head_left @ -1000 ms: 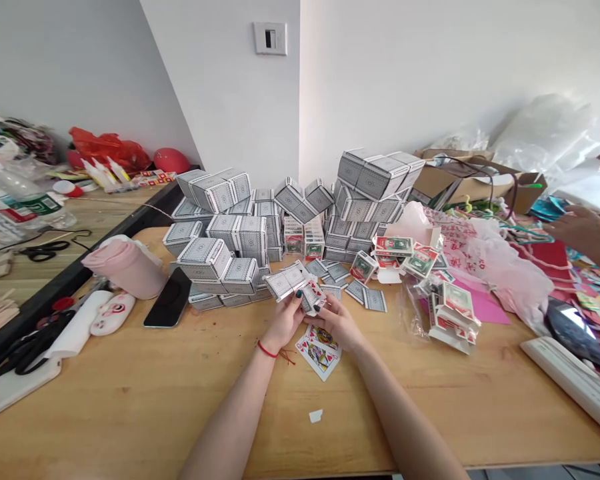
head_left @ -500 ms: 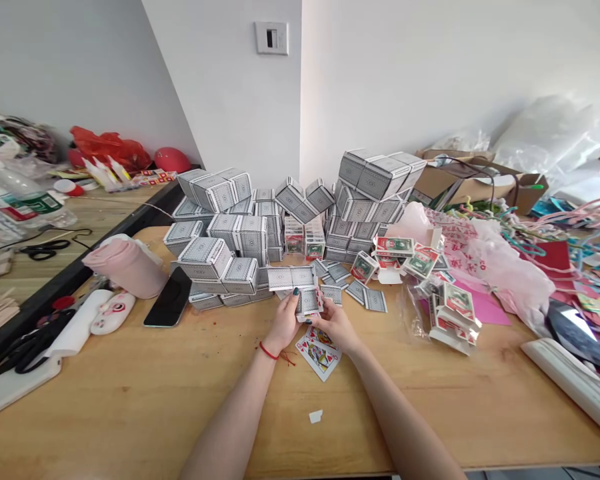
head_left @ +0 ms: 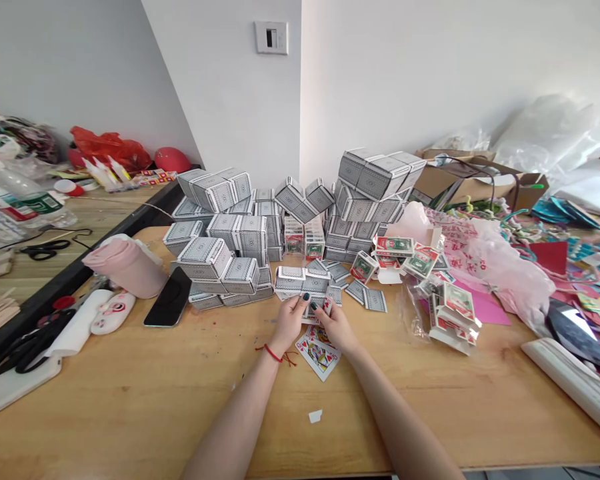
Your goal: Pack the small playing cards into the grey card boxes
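Observation:
Between my two hands is a piece of folded playing cards (head_left: 318, 285) with grey patterned backs. My left hand (head_left: 289, 324) is closed on its left side, thumb on top. My right hand (head_left: 338, 327) pinches the near right side, where a red heart shows on a card face. The fingers underneath are hidden. Just below the hands, loose queen cards (head_left: 320, 359) lie face up on the wooden table (head_left: 180, 400). Beyond the hands stand stacked blocks (head_left: 237, 233) made of folded cards, with more folded cards (head_left: 366, 296) to the right.
Opened card boxes (head_left: 455, 313) and a white plastic bag (head_left: 500, 260) lie to the right. A black phone (head_left: 168, 299), a pink roll (head_left: 127, 265) and scissors (head_left: 43, 343) are on the left. A small white scrap (head_left: 315, 417) lies near the front.
My hands have shifted slightly, and both thumbs now come together over the near part of the folded cards. The piece has turned and moved a little to the right.

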The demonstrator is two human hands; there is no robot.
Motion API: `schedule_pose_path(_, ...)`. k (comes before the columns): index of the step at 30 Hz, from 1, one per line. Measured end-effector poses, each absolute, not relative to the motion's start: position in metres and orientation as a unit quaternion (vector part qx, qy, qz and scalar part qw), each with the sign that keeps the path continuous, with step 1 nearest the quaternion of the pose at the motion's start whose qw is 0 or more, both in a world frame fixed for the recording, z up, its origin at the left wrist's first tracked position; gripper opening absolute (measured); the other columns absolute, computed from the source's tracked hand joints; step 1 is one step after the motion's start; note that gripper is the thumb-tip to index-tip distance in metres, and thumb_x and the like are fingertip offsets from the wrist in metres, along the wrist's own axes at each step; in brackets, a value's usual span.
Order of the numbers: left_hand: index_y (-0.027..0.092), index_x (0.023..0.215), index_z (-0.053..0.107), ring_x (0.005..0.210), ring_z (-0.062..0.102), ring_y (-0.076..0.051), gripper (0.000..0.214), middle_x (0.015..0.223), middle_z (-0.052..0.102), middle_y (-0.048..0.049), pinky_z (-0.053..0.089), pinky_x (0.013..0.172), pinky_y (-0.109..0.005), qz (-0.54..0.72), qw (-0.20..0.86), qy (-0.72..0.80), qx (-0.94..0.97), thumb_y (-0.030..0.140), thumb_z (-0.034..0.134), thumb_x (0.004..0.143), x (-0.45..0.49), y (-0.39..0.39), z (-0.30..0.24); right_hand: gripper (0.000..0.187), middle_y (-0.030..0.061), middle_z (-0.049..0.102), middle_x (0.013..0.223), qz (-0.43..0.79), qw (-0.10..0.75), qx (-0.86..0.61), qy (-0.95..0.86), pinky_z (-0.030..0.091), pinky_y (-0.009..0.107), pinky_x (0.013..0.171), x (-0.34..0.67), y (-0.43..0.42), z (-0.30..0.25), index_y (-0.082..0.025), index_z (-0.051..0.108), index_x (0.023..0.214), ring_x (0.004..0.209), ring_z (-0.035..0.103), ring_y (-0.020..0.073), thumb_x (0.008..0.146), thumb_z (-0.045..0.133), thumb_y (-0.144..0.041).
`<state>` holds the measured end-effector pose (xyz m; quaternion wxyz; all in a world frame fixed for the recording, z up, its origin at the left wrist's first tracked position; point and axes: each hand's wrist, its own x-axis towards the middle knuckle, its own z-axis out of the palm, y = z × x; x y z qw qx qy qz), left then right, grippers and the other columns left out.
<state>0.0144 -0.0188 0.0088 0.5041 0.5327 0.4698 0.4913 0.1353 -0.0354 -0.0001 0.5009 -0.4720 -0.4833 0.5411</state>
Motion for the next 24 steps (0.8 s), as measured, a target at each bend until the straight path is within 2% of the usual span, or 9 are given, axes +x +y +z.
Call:
schedule_pose_path(3,0.015,0.058,0.049,0.060,0.041,-0.012,0.036,0.059,0.046,0.0008,0.035,0.059,-0.022,0.481,0.472,0.466,0.574,0.046,0.048,0.076,0.016,-0.023,0.012,0.031,0.0042,0.064,0.083,0.493,0.492,-0.500,-0.515,0.045,0.033,0.073,0.138,-0.036,0.005,-0.018,0.059,0.086,0.080,0.058,0.0217,0.071,0.058,-0.046)
schedule_pose_path(9,0.017,0.075,0.055,0.076,0.049,-0.015,0.026,0.079,0.057,-0.0037,0.037,0.071,-0.024,0.492,0.459,0.427,0.604,0.038,0.042,0.081,0.015,-0.027,0.013,0.034,0.0069,0.066,0.083,0.516,0.491,-0.499,-0.493,0.046,0.035,0.072,0.144,-0.035,0.004,-0.015,0.061,0.085,0.079,0.060,0.0236,0.069,0.061,-0.044)
schedule_pose_path(14,0.016,0.065,0.053,0.060,0.044,-0.013,0.028,0.062,0.053,-0.0016,0.033,0.059,-0.023,0.474,0.394,0.483,0.622,0.036,0.041,0.082,0.011,-0.022,0.011,0.033,0.0051,0.067,0.081,0.520,0.479,-0.481,-0.518,0.047,0.033,0.069,0.143,-0.036,0.004,-0.017,0.062,0.084,0.080,0.060,0.0228,0.068,0.061,-0.046)
schedule_pose_path(17,0.017,0.062,0.053,0.053,0.040,-0.012,0.029,0.055,0.049,-0.0003,0.029,0.054,-0.023,0.481,0.340,0.526,0.614,0.035,0.041,0.081,0.009,-0.020,0.009,0.031,0.0018,0.063,0.060,0.538,0.454,-0.478,-0.525,0.045,0.028,0.051,0.141,-0.039,0.008,-0.019,0.058,0.070,0.057,0.059,0.0183,0.069,0.058,-0.050)
schedule_pose_path(19,0.017,0.058,0.051,0.051,0.038,-0.011,0.032,0.051,0.046,0.0006,0.026,0.052,-0.023,0.482,0.313,0.555,0.601,0.036,0.040,0.081,0.006,-0.019,0.008,0.034,-0.0011,0.058,0.048,0.571,0.432,-0.469,-0.517,0.038,0.024,0.039,0.140,-0.040,0.010,-0.020,0.051,0.064,0.039,0.051,0.0136,0.071,0.054,-0.053)
schedule_pose_path(24,0.017,0.049,0.045,0.049,0.035,-0.011,0.040,0.046,0.042,0.0018,0.024,0.049,-0.023,0.473,0.303,0.592,0.577,0.042,0.040,0.080,-0.001,-0.014,0.006,0.040,-0.0014,0.055,0.043,0.561,0.447,-0.473,-0.512,0.029,0.021,0.035,0.143,-0.038,0.011,-0.020,0.047,0.061,0.032,0.039,0.0089,0.076,0.043,-0.057)
